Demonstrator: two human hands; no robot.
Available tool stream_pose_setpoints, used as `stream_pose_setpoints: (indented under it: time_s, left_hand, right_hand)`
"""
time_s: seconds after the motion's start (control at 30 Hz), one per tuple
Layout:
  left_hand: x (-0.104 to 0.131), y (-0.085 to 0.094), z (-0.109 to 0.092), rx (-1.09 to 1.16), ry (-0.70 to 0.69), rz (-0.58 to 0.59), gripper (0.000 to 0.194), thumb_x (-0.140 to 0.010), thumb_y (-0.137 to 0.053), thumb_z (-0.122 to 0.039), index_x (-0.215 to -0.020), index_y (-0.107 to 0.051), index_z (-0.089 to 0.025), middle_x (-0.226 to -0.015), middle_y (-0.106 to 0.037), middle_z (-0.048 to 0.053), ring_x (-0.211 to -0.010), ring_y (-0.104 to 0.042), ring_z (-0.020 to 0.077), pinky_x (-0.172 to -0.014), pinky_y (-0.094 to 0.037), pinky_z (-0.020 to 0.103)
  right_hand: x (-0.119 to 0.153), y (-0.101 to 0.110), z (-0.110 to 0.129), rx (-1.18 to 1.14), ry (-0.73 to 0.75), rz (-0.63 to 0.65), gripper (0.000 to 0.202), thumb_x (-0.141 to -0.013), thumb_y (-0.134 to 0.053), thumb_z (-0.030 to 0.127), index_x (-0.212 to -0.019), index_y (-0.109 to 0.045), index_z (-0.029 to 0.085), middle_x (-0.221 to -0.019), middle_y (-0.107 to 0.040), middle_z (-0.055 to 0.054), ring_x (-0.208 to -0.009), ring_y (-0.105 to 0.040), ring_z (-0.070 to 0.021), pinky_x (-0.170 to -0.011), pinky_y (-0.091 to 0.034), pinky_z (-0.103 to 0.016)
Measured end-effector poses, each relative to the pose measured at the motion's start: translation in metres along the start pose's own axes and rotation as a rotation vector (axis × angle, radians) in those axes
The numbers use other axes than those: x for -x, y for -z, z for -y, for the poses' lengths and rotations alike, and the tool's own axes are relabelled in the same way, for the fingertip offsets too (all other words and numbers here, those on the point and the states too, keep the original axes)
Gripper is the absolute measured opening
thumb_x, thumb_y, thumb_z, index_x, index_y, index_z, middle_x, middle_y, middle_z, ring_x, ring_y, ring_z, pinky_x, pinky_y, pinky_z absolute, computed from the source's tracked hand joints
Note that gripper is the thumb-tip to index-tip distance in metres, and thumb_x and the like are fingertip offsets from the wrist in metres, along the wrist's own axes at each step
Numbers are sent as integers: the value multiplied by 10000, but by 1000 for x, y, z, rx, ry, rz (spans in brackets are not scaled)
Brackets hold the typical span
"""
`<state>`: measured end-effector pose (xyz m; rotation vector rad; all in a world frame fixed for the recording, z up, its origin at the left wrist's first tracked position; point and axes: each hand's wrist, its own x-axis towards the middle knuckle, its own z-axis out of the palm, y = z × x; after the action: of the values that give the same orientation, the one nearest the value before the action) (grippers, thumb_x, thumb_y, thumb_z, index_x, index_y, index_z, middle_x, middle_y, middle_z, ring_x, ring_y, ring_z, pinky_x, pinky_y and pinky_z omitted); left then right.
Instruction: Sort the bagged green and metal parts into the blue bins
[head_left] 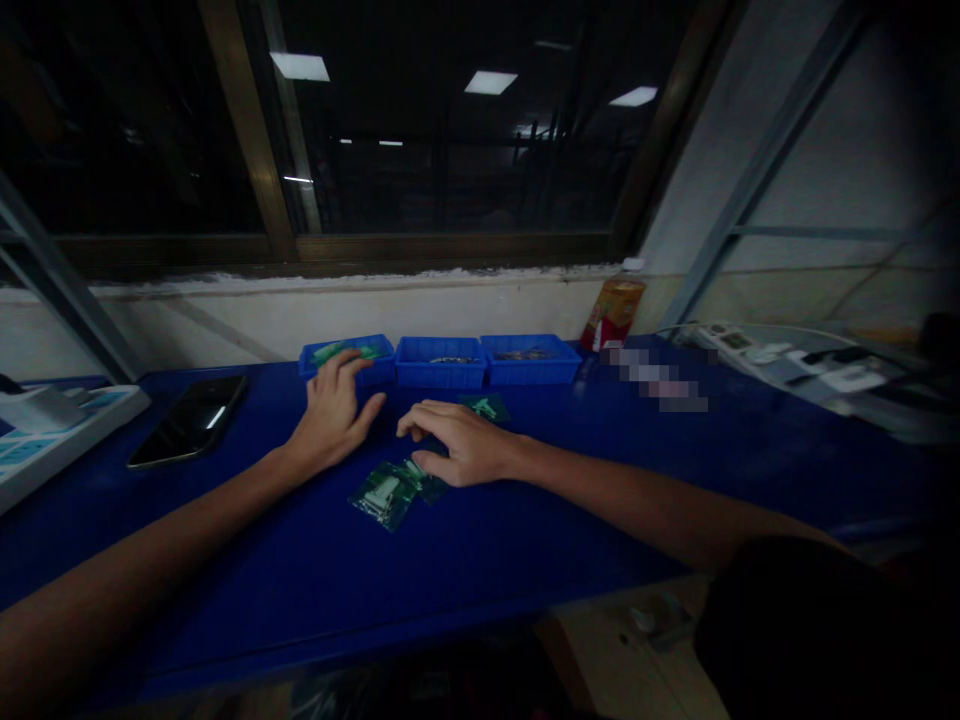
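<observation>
My left hand is at the front of the left blue bin, which holds green items; its fingers are apart and reach over the bin's edge, with nothing seen in them. My right hand hovers with bent, parted fingers and no object visible between them. Below it a small clear packet is partly covered by the hand. Another packet with pale pieces lies to its left on the blue table. Behind my right hand rests a third packet.
The middle bin and right bin hold small metal-looking parts. A phone and a power strip lie at left. A bottle stands at the back right, near another power strip with cables.
</observation>
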<state>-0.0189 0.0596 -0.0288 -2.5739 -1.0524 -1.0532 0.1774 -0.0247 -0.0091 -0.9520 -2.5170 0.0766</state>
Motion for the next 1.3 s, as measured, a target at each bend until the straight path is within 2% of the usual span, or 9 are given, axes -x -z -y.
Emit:
stream_pose_setpoints:
  time_s: [0.13,0.3,0.4,0.5,0.6,0.73,0.9,1.17,1.3]
  left_hand:
    - [8,1,-32,147,-120,157,442,-873,-348,-391,-1252,-291,-171,-1289,-383,145,-1201,-337,263,-941,-314,462]
    - [7,-1,-32,199,-26,206,453,-876,-321,-424,-1248,-307,-168,-1263,-425,137,-1174,-363,268,-929,-303,476]
    - [3,-2,-25,291,108,233,451,-878,-295,-447,-1228,-340,-167,-1162,-513,116,-1107,-429,258,-903,-325,468]
    - [-1,-2,-22,428,160,303,415,-890,-234,-444,-1077,-490,-176,-964,-606,67,-956,-530,220,-853,-375,400]
    - [-3,0,-21,529,225,335,485,-885,-207,-469,-826,-592,-180,-791,-631,36,-807,-572,194,-795,-401,338]
    - [-4,0,-22,660,324,326,478,-853,-289,-492,-679,-602,-177,-723,-633,29,-752,-569,195,-734,-405,304]
    - [-6,-1,-22,818,360,470,284,-730,-524,-426,-632,-567,-163,-573,-536,-17,-573,-478,148,-580,-371,260]
    - [-5,-12,-11,898,477,81,222,-787,-512,-377,-729,-491,-163,-615,-453,-44,-541,-419,83,-513,-336,197]
    - [-4,-12,-9,904,493,71,236,-797,-506,-402,-763,-479,-170,-570,-425,-62,-450,-385,62,-439,-310,181]
  right_hand:
    - [6,10,-7,50,38,171,339,-751,-572,385,-994,-557,150,-924,-544,-88,-892,-478,-198,-838,-384,-370]
    - [4,12,-8,-33,-28,194,279,-709,-627,365,-874,-554,153,-806,-538,-46,-784,-485,-162,-728,-402,-296]
    - [-1,4,-15,-121,-182,46,171,-750,-574,290,-834,-500,161,-709,-506,1,-651,-460,-120,-611,-368,-251]
    - [-6,-8,-24,-141,-305,-264,94,-791,-500,253,-816,-465,169,-710,-492,10,-645,-452,-111,-609,-355,-244]
    - [-7,-16,-28,-44,-234,-387,75,-809,-487,247,-802,-473,173,-759,-488,-7,-713,-456,-124,-665,-364,-260]
    - [-5,-17,-22,166,-33,-326,62,-822,-468,198,-845,-526,192,-824,-496,-32,-784,-448,-145,-725,-360,-285]
    - [-4,-18,-15,289,37,-242,128,-784,-465,157,-895,-511,203,-890,-500,-46,-830,-435,-168,-723,-338,-306]
    - [-7,-13,-18,104,-161,-243,104,-747,-462,216,-703,-372,191,-739,-447,-11,-734,-395,-151,-684,-308,-294]
    - [-7,-13,-21,31,-208,-165,132,-767,-356,138,-655,-317,198,-627,-386,17,-634,-376,-128,-620,-291,-268]
